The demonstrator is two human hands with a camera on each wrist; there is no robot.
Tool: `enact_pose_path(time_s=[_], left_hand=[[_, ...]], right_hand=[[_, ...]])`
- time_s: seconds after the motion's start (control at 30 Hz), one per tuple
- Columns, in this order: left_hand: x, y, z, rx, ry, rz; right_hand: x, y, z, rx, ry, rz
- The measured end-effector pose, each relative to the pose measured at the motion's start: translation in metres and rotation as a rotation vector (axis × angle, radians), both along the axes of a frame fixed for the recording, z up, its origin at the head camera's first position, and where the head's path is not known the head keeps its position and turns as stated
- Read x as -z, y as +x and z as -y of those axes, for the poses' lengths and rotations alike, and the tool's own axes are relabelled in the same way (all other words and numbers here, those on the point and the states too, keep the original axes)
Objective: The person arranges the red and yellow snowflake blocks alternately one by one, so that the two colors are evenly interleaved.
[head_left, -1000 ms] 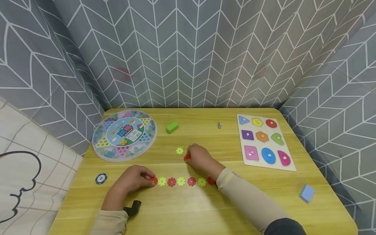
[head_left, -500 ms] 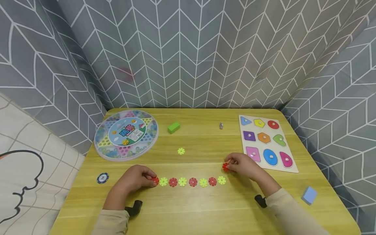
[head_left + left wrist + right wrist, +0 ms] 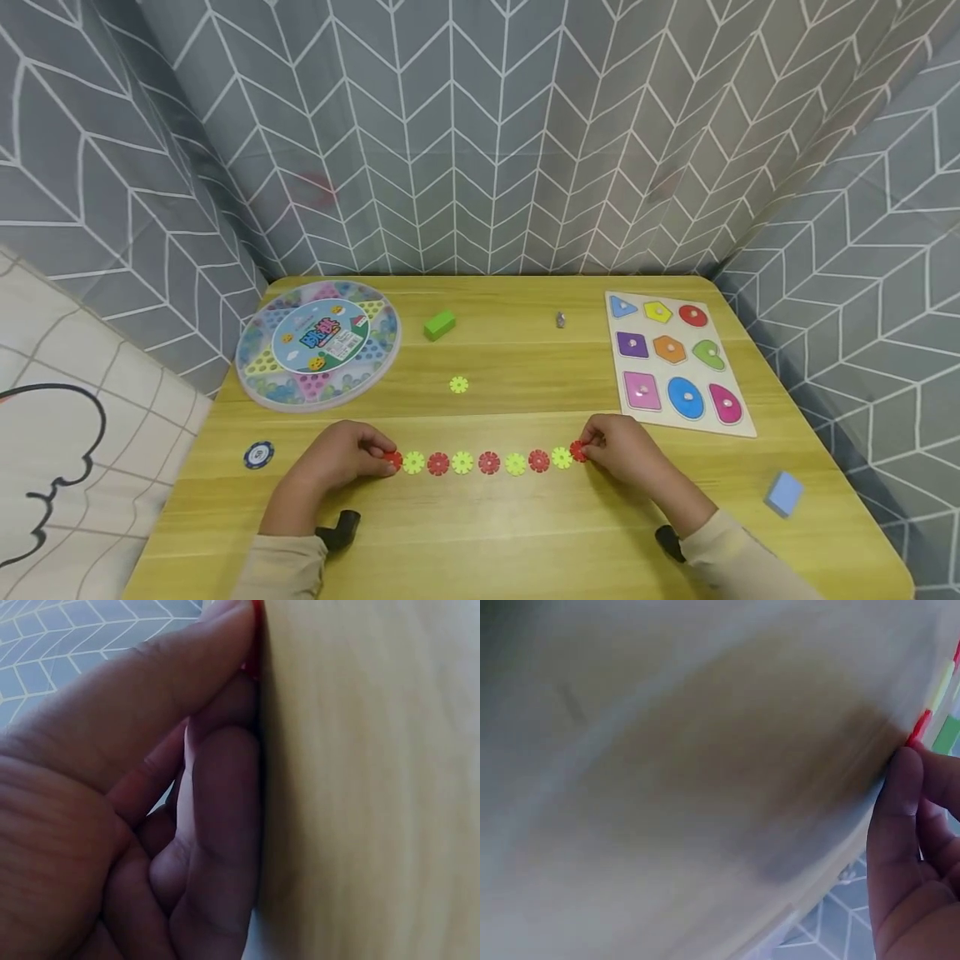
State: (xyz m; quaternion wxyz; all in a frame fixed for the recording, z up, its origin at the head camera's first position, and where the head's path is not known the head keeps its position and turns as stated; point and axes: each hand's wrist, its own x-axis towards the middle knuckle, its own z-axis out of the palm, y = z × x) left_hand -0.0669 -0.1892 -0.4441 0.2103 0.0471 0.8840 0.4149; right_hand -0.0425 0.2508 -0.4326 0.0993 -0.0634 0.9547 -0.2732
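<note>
Red and yellow-green snowflake discs alternate in a row across the table. My left hand (image 3: 341, 457) rests at the row's left end, thumb and fingers pinching a red snowflake disc (image 3: 394, 459); only a red sliver of it shows in the left wrist view. At the other end my right hand (image 3: 626, 450) pinches another red snowflake disc (image 3: 577, 451) by its edge, right beside a yellow-green disc (image 3: 561, 457). The right wrist view shows that red disc edge-on between thumb and finger. A loose yellow-green disc (image 3: 459, 384) lies behind the row.
A round Chinese checkers set (image 3: 318, 346) lies at the back left, a shape puzzle board (image 3: 678, 363) at the right. Around them are a green block (image 3: 439, 325), a small grey object (image 3: 560, 319), a blue block (image 3: 784, 494) and a poker chip (image 3: 258, 455).
My right hand has picked up a red disc near the loose yellow-green one, carried it right and brought it down to the row's right end. The left hand stays put.
</note>
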Motion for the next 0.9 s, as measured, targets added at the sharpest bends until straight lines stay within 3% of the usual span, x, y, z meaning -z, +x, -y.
enact_pose_path(time_s=[0.1,0.23,0.43,0.67,0.77,0.9], left_hand=[[0.000,0.000,0.000,0.005,-0.004,-0.005],[0.000,-0.001,0.001,0.008,0.000,-0.008],[0.000,-0.001,0.005,-0.006,-0.020,-0.014],[0.002,-0.001,0.005,-0.013,-0.012,-0.003],[0.003,-0.001,0.003,-0.013,-0.002,-0.007],[0.004,-0.002,0.002,-0.009,0.005,-0.012]], right_hand=[[-0.004,-0.004,0.004,0.002,0.032,-0.004],[-0.022,-0.020,0.013,0.005,0.042,-0.022],[-0.040,-0.062,0.064,-0.152,0.038,-0.055],[-0.015,-0.102,0.143,-0.353,0.208,-0.117],[-0.003,-0.111,0.161,-0.378,0.278,-0.157],[-0.001,-0.114,0.170,-0.356,0.291,-0.141]])
